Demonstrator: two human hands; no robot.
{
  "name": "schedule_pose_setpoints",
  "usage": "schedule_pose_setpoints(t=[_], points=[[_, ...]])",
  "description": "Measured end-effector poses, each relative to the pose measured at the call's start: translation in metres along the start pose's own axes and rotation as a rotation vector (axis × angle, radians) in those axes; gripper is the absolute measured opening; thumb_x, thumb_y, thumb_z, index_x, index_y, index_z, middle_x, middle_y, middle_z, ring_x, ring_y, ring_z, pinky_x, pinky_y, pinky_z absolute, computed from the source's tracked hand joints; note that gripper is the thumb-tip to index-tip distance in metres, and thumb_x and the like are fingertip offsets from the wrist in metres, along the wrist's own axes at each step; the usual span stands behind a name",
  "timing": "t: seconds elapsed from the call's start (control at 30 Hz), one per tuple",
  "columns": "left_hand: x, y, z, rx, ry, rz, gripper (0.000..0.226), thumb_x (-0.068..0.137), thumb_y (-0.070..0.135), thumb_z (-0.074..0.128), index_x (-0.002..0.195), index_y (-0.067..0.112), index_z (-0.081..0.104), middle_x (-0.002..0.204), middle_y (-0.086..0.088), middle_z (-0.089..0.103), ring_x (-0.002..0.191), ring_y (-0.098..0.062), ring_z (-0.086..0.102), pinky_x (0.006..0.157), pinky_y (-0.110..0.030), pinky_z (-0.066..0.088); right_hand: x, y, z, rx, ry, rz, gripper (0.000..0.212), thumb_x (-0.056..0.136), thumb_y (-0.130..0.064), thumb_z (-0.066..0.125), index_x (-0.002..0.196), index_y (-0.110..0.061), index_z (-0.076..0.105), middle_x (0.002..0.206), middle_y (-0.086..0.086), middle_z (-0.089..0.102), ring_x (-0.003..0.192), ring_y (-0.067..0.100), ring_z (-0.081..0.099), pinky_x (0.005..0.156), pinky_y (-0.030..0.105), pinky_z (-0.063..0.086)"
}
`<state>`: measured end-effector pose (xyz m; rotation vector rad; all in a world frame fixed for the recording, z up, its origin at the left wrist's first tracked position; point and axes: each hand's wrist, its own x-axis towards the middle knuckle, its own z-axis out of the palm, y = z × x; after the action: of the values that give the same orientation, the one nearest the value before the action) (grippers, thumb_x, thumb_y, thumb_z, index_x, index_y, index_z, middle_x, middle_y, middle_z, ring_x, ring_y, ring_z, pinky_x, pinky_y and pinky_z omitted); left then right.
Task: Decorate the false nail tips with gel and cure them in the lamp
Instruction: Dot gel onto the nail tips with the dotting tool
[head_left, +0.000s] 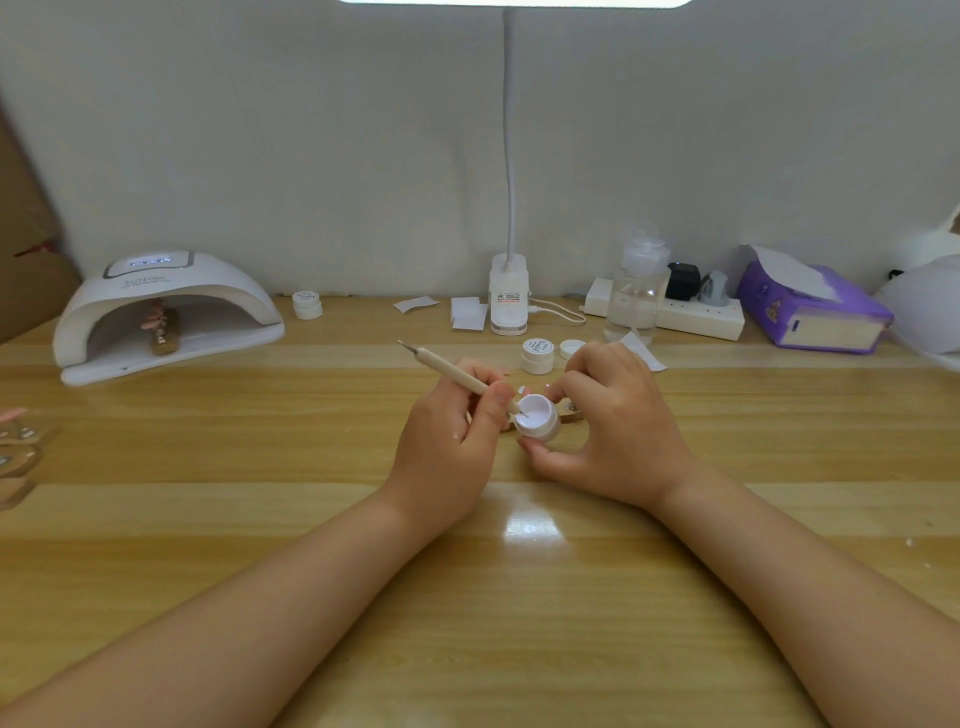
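Dotting tool tip dips into the open gel pot
Left hand (449, 423) pinches the dotting tool (457, 376), slanting down-right into the gel pot (537, 422) that the right hand (618, 426) pinches

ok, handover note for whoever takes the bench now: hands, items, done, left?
Left hand holds the dotting tool, tip in the open gel pot.
Right hand pinches that pot, held tilted over the table.
One holder of tips sits inside the curing lamp; more holders lie at the left edge.
Left: decorate the remaining tips and cure them.
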<state>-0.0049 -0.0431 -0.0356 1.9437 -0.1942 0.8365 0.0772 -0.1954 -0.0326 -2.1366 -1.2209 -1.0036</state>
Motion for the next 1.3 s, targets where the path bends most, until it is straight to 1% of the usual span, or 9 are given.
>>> schedule_pose_setpoints(t=[0.2,0.33,0.47,0.77,0.9,1.0,1.1,1.2,1.3], points=[[0.0001,-0.0007,0.0004,0.015,-0.004,-0.012,0.013,0.091,0.029,0.047,0.079,0.03,0.051,0.069,0.017,0.061,0.062,-0.002,0.056,0.058,-0.022,0.045,-0.0002,-0.0004,0.0004,-0.003,0.002,-0.007,0.034,0.062,-0.037,0.075,0.07,-0.007,0.062,0.075,0.006,0.05,0.07,0.023,0.047,0.062,0.037,0.04],[0.0,-0.0004,0.0006,0.038,-0.001,-0.022,0.012,0.09,0.032,0.047,0.079,0.031,0.051,0.07,0.009,0.06,0.06,-0.007,0.054,0.059,-0.034,0.046,-0.0004,-0.0004,0.0007,-0.001,0.0,-0.019,0.034,0.061,-0.037,0.077,0.069,-0.007,0.062,0.075,0.006,0.05,0.07,0.023,0.046,0.062,0.036,0.04],[-0.0006,0.0001,0.0004,0.049,-0.013,-0.036,0.012,0.09,0.033,0.047,0.079,0.031,0.052,0.069,0.005,0.059,0.061,-0.014,0.055,0.062,-0.041,0.046,-0.0005,-0.0007,0.0006,-0.008,-0.005,-0.024,0.034,0.061,-0.037,0.076,0.069,-0.007,0.063,0.075,0.006,0.051,0.07,0.024,0.047,0.062,0.039,0.041],[-0.0003,-0.0004,0.0006,0.059,-0.025,-0.054,0.013,0.089,0.036,0.046,0.079,0.03,0.053,0.071,0.009,0.06,0.062,-0.01,0.056,0.063,-0.039,0.047,-0.0005,-0.001,0.0006,-0.009,-0.013,-0.025,0.033,0.061,-0.036,0.077,0.069,-0.007,0.063,0.075,0.006,0.05,0.07,0.025,0.047,0.061,0.039,0.041],[0.0002,-0.0016,0.001,0.05,-0.04,-0.055,0.015,0.09,0.033,0.047,0.08,0.026,0.055,0.072,0.023,0.061,0.065,-0.002,0.057,0.063,-0.029,0.048,-0.0005,-0.0015,0.0003,-0.001,-0.011,-0.026,0.034,0.061,-0.036,0.077,0.068,-0.007,0.063,0.075,0.006,0.051,0.07,0.026,0.048,0.061,0.039,0.041],[0.0003,-0.0026,0.0011,0.044,-0.029,-0.041,0.014,0.09,0.032,0.047,0.081,0.026,0.056,0.07,0.023,0.061,0.062,0.0,0.055,0.058,-0.019,0.044,-0.0003,-0.0017,-0.0004,0.003,-0.016,-0.026,0.033,0.061,-0.036,0.077,0.069,-0.006,0.063,0.075,0.006,0.051,0.07,0.026,0.048,0.062,0.04,0.041],[0.0,-0.0028,0.0009,0.02,-0.003,-0.043,0.015,0.09,0.032,0.048,0.082,0.023,0.057,0.066,0.015,0.059,0.058,-0.004,0.052,0.057,-0.026,0.043,-0.0001,-0.0021,-0.0008,0.002,-0.018,-0.023,0.033,0.061,-0.036,0.075,0.069,-0.006,0.063,0.075,0.007,0.051,0.07,0.027,0.049,0.062,0.04,0.042],[-0.0003,-0.0026,0.0008,0.029,0.002,-0.044,0.016,0.09,0.032,0.047,0.082,0.023,0.057,0.068,0.011,0.06,0.059,-0.006,0.053,0.058,-0.031,0.045,0.0001,-0.0021,-0.001,0.001,-0.015,-0.024,0.033,0.061,-0.035,0.075,0.068,-0.005,0.063,0.075,0.007,0.051,0.07,0.027,0.049,0.062,0.04,0.042],[-0.0004,-0.0024,0.0009,0.031,-0.028,-0.063,0.013,0.09,0.033,0.047,0.081,0.028,0.055,0.072,0.018,0.061,0.065,-0.004,0.057,0.066,-0.038,0.05,0.0001,-0.0022,-0.0011,0.001,-0.012,-0.027,0.033,0.062,-0.035,0.076,0.068,-0.005,0.063,0.075,0.007,0.052,0.07,0.026,0.049,0.061,0.041,0.042]])
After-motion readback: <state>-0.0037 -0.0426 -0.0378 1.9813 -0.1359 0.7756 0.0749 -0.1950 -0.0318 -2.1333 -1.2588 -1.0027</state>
